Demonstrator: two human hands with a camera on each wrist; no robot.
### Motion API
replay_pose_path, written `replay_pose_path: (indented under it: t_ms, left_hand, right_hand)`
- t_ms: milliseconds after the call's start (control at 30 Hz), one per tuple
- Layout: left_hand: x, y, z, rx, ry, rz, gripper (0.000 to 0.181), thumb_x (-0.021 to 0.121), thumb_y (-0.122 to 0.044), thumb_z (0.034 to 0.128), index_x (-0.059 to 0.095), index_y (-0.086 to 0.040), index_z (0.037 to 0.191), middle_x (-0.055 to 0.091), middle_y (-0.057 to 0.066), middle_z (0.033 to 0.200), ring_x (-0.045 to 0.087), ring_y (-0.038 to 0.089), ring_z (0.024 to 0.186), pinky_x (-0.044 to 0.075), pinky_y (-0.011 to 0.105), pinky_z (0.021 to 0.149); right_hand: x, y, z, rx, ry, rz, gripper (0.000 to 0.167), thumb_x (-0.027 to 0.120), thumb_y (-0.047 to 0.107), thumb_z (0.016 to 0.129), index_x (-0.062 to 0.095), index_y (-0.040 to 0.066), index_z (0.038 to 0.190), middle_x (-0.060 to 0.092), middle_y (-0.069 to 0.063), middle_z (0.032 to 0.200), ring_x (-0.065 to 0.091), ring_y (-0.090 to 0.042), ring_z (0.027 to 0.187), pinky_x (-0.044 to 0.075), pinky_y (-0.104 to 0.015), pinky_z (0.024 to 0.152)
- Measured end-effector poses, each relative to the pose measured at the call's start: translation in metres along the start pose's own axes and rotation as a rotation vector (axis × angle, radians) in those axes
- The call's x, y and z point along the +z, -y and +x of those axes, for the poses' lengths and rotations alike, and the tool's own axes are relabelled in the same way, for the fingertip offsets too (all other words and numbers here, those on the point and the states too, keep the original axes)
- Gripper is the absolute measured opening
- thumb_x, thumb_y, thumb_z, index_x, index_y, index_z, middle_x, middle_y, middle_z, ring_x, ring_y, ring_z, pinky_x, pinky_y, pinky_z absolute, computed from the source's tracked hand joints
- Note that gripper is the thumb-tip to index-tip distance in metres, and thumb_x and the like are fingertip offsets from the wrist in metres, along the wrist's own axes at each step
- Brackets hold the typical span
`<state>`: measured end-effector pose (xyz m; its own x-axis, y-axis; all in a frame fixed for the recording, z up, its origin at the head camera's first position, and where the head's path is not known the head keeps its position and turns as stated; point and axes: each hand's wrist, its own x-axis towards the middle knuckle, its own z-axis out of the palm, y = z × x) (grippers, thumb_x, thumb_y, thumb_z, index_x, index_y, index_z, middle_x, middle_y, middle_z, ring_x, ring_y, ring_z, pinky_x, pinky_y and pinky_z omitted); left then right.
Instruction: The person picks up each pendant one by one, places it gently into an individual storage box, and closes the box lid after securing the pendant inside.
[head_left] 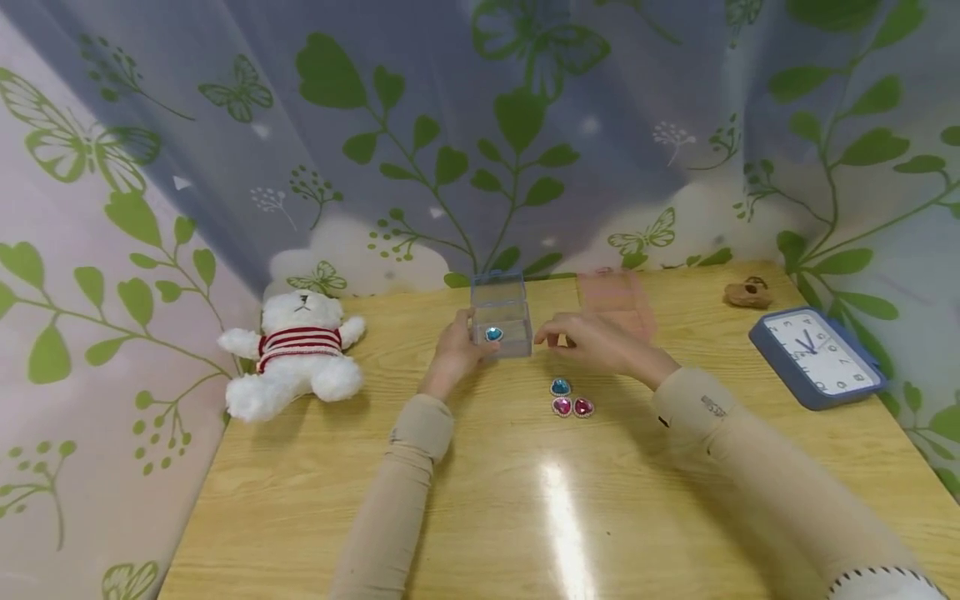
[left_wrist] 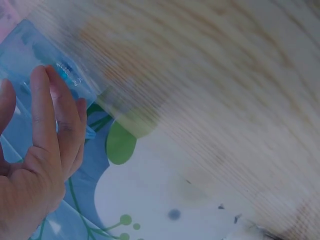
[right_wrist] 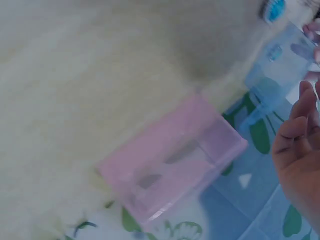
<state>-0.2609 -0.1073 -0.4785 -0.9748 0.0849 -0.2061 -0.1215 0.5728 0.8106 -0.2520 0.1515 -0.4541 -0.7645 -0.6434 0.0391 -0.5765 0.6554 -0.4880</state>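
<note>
1. White plush bear (head_left: 300, 348) in a red-striped shirt, at our far left.
2. Next, we see the left hand (head_left: 452, 352), thumb and fingers gripping a clear blue box (head_left: 514, 345); a blue gem (head_left: 492, 334) lies inside.
3. Nearer us, a second blue gem (head_left: 560, 387) lies just beside two pink gems (head_left: 562, 407) on the wooden table (head_left: 487, 500).
4. The right hand (head_left: 600, 342), loosely bent and empty, is beside the box.
5. Behind it, a pink case (head_left: 628, 293); farther right, a blue-framed clock (head_left: 813, 354).
</note>
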Motion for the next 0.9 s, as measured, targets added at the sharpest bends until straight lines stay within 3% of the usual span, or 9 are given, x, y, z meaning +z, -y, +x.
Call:
replay_pose_path:
  t_ms: [167,333,567,733,900]
  left_hand:
    - [0.0,0.0,0.003,0.001,0.001,0.012,0.084,0.078,-0.017,0.0961,0.03,-0.007,0.164,0.065,0.023,0.133,0.07,0.024,0.091,0.059,0.026,0.074]
    - [-0.001,0.0,0.002,0.004,0.003,0.023,0.085,0.078,-0.018,0.0961,0.029,-0.007,0.164,0.065,0.023,0.133,0.068,0.021,0.085,0.058,0.024,0.072]
    - [-0.001,0.001,-0.001,-0.017,0.013,-0.023,0.085,0.077,-0.015,0.0962,0.028,-0.007,0.165,0.063,0.025,0.135,0.07,0.024,0.094,0.064,0.034,0.083]
    - [-0.001,0.0,-0.001,-0.024,0.015,-0.046,0.085,0.077,-0.012,0.0959,0.027,-0.007,0.165,0.062,0.025,0.136,0.071,0.028,0.099,0.065,0.038,0.087]
    - [0.0,0.0,0.0,-0.018,0.005,-0.023,0.084,0.077,-0.013,0.0956,0.028,-0.007,0.164,0.063,0.025,0.133,0.07,0.026,0.093,0.065,0.035,0.082]
  right_hand:
    - [0.012,-0.011,-0.014,-0.037,0.075,0.002,0.03,0.071,0.007,0.1,0.073,0.011,0.13,0.07,-0.008,0.117,0.066,-0.013,0.088,0.059,-0.03,0.078]
    - [0.021,-0.014,-0.023,-0.103,0.13,-0.019,0.034,0.068,0.0,0.099,0.074,0.013,0.13,0.068,-0.006,0.118,0.067,-0.016,0.095,0.059,-0.027,0.08]
    - [0.027,-0.017,-0.028,-0.178,0.166,-0.066,0.044,0.063,-0.006,0.098,0.076,0.023,0.128,0.068,-0.001,0.117,0.062,-0.011,0.089,0.049,-0.019,0.068]
    - [0.029,-0.02,-0.027,-0.168,0.202,-0.055,0.045,0.061,-0.006,0.099,0.077,0.024,0.129,0.066,0.002,0.119,0.059,-0.005,0.088,0.05,-0.018,0.068]
    - [0.029,-0.022,-0.028,-0.189,0.194,-0.074,0.038,0.068,-0.004,0.098,0.078,0.02,0.125,0.066,0.0,0.118,0.063,-0.011,0.096,0.054,-0.022,0.076]
